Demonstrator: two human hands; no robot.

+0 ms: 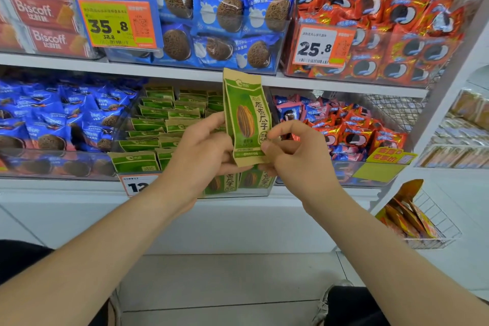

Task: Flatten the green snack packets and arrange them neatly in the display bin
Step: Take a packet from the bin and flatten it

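I hold one green snack packet (246, 116) upright in front of the lower shelf; it is green and tan with a sunflower seed printed on it. My left hand (201, 153) grips its lower left edge. My right hand (293, 156) pinches its lower right edge with thumb and fingers. Behind and below them stands the clear display bin (124, 137), filled with several rows of the same green packets (169, 124), mostly standing on edge. My hands hide the bin's front right part.
Blue cookie packets (53, 119) fill the bin to the left, red and pink ones (352, 130) the bin to the right. The upper shelf (158, 69) overhangs with blue and red cookie bins. A wire basket (423, 222) with orange packets hangs low right.
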